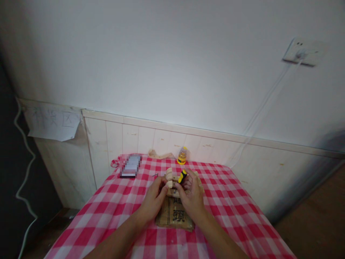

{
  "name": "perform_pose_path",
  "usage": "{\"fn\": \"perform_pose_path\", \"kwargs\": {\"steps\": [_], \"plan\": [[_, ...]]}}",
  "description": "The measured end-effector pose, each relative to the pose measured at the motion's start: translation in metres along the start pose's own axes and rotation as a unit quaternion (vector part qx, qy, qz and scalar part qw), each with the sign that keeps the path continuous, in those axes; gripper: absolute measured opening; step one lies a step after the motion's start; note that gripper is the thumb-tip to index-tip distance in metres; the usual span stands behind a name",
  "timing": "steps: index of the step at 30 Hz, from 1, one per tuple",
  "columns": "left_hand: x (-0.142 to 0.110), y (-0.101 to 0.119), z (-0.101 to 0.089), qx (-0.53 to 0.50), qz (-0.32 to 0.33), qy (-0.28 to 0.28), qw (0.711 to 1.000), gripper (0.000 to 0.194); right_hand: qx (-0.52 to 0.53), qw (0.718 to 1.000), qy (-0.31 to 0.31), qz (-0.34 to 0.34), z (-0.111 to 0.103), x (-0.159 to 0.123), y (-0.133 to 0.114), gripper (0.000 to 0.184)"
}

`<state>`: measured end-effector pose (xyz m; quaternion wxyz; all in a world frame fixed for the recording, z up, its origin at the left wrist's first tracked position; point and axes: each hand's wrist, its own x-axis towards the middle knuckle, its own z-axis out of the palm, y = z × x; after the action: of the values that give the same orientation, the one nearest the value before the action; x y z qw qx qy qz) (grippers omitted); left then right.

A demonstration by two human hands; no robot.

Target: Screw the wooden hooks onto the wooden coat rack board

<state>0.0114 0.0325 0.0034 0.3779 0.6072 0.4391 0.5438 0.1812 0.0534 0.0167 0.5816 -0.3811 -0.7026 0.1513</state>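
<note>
My left hand (155,196) is closed on a pale wooden piece (169,174) with a curved, stepped edge. In my right hand (192,190) is a short screwdriver (182,176) with a yellow and black handle; its tip is hidden. The fingers of both hands meet around the wooden part, where dark holes or screws show. Under the hands lies a brown package (175,214) with black printed characters. A small dark metal piece (155,175) rests on the cloth left of the wood.
A red and white checked cloth (113,212) covers the table. At its back stand a yellow-capped container (182,155) and a pale wooden strip (159,156). A phone (130,166), blurred out, lies back left. The wall (161,72) closes off the far side.
</note>
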Motion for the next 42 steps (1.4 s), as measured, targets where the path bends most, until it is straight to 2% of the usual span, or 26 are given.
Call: {"fn": "perform_pose_path", "kwargs": {"steps": [7,13,42], "plan": [[0.000,0.001,0.000,-0.016,-0.003,-0.006,1.000,0.022,-0.012,1.000,-0.003,-0.025,-0.003,-0.001,-0.005,0.048],[0.001,0.001,0.000,-0.009,-0.003,-0.005,1.000,0.023,0.021,1.000,0.002,-0.020,-0.002,-0.001,-0.004,0.048],[0.000,0.001,0.001,-0.015,0.000,0.001,1.000,0.025,-0.020,0.999,0.022,0.016,-0.002,-0.001,0.005,0.046]]}}
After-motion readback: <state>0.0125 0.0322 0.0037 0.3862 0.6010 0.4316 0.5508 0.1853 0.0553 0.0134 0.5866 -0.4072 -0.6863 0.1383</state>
